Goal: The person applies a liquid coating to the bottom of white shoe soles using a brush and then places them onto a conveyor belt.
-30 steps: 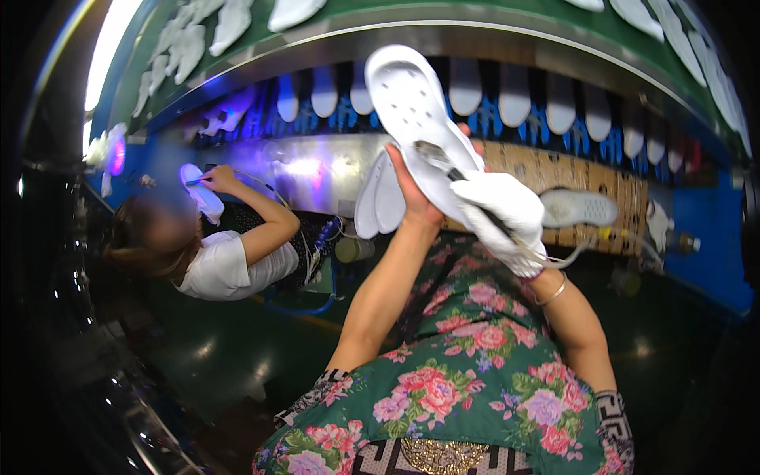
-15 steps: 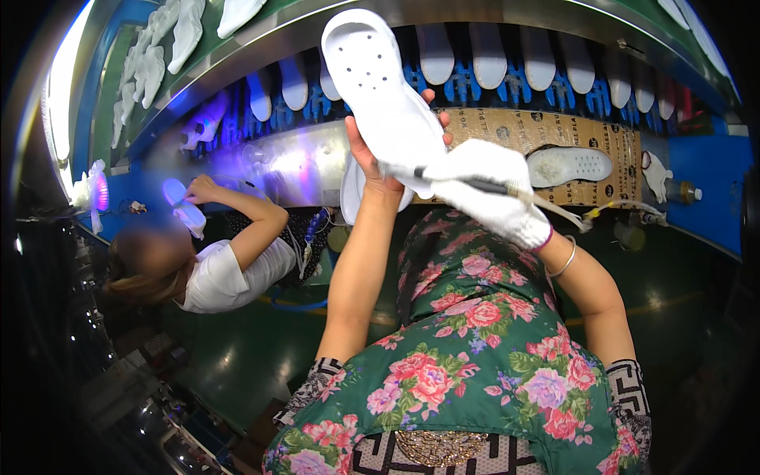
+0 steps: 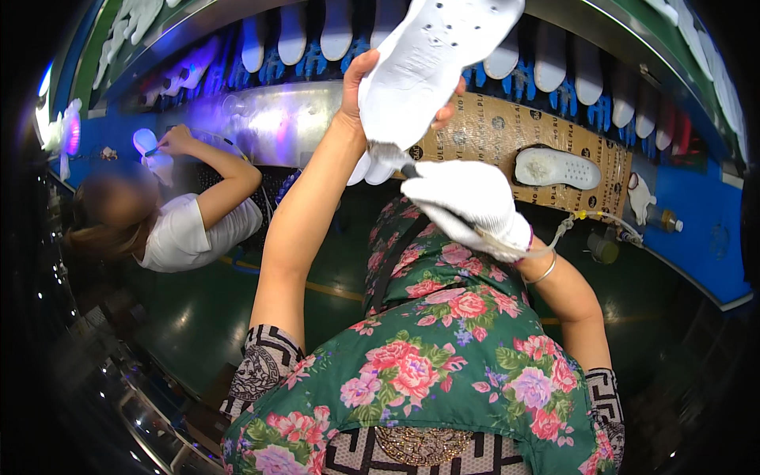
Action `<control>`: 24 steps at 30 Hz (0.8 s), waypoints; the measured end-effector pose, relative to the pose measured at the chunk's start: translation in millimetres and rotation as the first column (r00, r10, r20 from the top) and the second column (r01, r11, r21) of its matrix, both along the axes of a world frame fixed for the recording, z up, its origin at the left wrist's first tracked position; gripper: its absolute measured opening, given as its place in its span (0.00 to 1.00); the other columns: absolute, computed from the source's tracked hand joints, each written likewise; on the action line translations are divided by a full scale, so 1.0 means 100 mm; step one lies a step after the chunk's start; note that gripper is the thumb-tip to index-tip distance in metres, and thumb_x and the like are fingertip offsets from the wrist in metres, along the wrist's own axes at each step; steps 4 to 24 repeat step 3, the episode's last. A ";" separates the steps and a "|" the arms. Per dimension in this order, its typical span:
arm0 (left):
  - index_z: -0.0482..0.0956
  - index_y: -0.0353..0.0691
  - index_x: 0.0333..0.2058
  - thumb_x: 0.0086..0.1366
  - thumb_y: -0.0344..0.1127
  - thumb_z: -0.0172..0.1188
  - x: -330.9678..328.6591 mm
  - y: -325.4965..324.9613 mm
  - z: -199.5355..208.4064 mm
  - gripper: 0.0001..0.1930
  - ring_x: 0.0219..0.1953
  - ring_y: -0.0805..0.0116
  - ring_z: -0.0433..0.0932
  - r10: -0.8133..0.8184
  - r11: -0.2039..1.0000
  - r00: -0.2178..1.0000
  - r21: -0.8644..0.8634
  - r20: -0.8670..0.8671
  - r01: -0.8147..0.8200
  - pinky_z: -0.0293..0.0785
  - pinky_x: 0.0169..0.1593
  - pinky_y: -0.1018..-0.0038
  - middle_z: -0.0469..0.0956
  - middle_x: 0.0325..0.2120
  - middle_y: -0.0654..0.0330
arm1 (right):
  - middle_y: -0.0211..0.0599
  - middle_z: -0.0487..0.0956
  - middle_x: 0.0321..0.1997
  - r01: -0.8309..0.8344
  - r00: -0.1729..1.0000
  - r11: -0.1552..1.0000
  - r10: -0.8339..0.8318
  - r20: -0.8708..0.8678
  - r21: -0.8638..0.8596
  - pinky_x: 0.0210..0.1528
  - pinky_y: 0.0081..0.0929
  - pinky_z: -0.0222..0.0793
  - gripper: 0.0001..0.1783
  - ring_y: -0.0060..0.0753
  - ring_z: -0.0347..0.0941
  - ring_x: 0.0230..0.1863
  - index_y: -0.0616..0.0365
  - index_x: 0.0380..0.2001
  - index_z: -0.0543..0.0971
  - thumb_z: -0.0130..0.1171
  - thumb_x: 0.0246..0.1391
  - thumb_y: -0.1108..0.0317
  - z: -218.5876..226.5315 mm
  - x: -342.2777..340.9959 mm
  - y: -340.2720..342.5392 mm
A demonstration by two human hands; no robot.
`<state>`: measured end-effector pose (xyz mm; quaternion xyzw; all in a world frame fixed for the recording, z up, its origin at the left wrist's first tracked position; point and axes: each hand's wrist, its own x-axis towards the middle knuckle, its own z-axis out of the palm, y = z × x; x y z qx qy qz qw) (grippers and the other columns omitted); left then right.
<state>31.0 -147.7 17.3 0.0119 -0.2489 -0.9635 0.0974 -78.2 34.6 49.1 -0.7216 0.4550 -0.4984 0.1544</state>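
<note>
My bare left hand (image 3: 354,93) grips a white shoe sole (image 3: 418,83) by its sides, thumb on the left edge and fingertips at the right. The sole's inner face is turned up, with small holes toward its far end, which the picture's top edge cuts off. My right hand (image 3: 465,196), in a white knit glove, is closed on a glue brush (image 3: 388,153) with a thin hose (image 3: 546,250) running back past the wrist. The bristles are at the near end of the sole and seem to touch it. White soles (image 3: 370,169) lie partly hidden behind my left forearm.
Another white sole (image 3: 576,169) lies on a cardboard-covered bench (image 3: 483,131), clumped pale material in its left end. Soles (image 3: 551,63) stand in blue clamps (image 3: 564,95) along the back. A co-worker's hand (image 3: 176,141) is at the left. A bottle (image 3: 663,219) lies at the right.
The sole has moved up and to the right and tilted, with my left hand still on it. The brush has gone from the sole's right side to its near end. The whole view has shifted.
</note>
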 end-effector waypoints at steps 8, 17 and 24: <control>0.59 0.42 0.63 0.46 0.74 0.54 0.00 0.01 -0.06 0.53 0.33 0.56 0.68 -0.062 0.997 0.994 0.039 -0.095 0.066 0.63 0.33 0.64 0.68 0.46 0.46 | 0.37 0.83 0.36 -0.098 0.969 0.976 0.050 0.241 0.194 0.39 0.27 0.76 0.13 0.37 0.81 0.36 0.50 0.36 0.85 0.69 0.42 0.73 0.13 0.02 0.04; 0.59 0.42 0.63 0.46 0.74 0.54 0.00 0.01 -0.06 0.53 0.33 0.56 0.68 -0.062 0.997 0.994 0.039 -0.095 0.066 0.63 0.33 0.64 0.68 0.46 0.46 | 0.37 0.83 0.36 -0.098 0.969 0.976 0.050 0.241 0.194 0.39 0.27 0.76 0.13 0.37 0.81 0.36 0.50 0.36 0.85 0.69 0.42 0.73 0.13 0.02 0.04; 0.59 0.42 0.63 0.46 0.74 0.54 0.00 0.01 -0.06 0.53 0.33 0.56 0.68 -0.062 0.997 0.994 0.039 -0.095 0.066 0.63 0.33 0.64 0.68 0.46 0.46 | 0.37 0.83 0.36 -0.098 0.969 0.976 0.050 0.241 0.194 0.39 0.27 0.76 0.13 0.37 0.81 0.36 0.50 0.36 0.85 0.69 0.42 0.73 0.13 0.02 0.04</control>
